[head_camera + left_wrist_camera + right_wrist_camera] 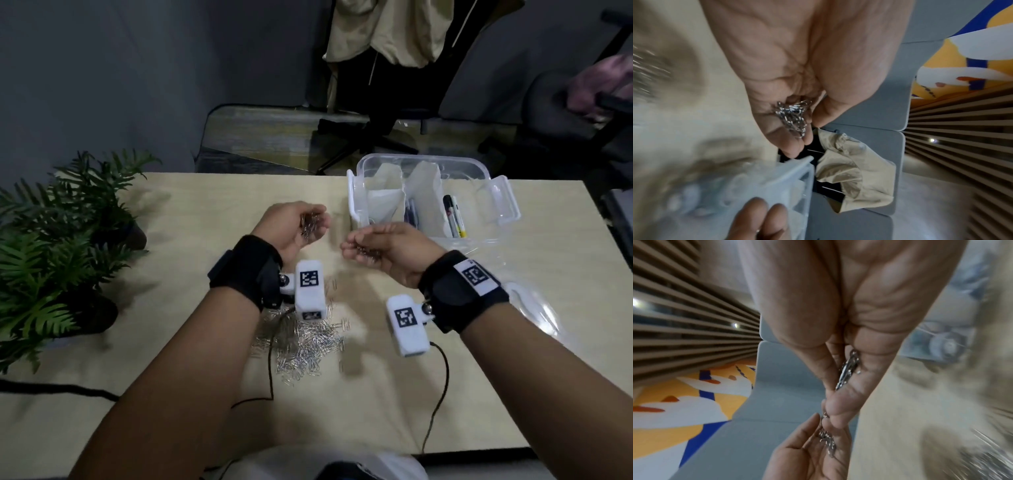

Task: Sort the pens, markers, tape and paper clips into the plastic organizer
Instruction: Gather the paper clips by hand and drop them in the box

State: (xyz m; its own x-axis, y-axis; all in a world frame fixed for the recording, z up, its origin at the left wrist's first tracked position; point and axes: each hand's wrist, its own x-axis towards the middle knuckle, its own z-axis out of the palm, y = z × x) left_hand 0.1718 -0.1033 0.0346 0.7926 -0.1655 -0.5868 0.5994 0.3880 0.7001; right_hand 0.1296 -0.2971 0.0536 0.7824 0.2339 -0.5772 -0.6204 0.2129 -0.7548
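Both hands hover palm-up over the table, just left of the clear plastic organizer (357, 202). My left hand (297, 224) cups a bunch of silver paper clips (793, 117) in its curled fingers. My right hand (368, 247) holds another bunch of clips (848, 369) between thumb and curled fingers, close to the organizer's near-left corner (791, 173). A large pile of loose paper clips (303, 342) lies on the table under my wrists. Two markers (454, 216) lie inside the organizer, beside white paper dividers (424, 185).
The organizer's clear lid (534, 308) lies flat at the right, under my right wrist. Potted ferns (58, 246) stand along the table's left edge. Black cables (435, 404) trail across the near table. Office chairs (373, 102) stand beyond the far edge.
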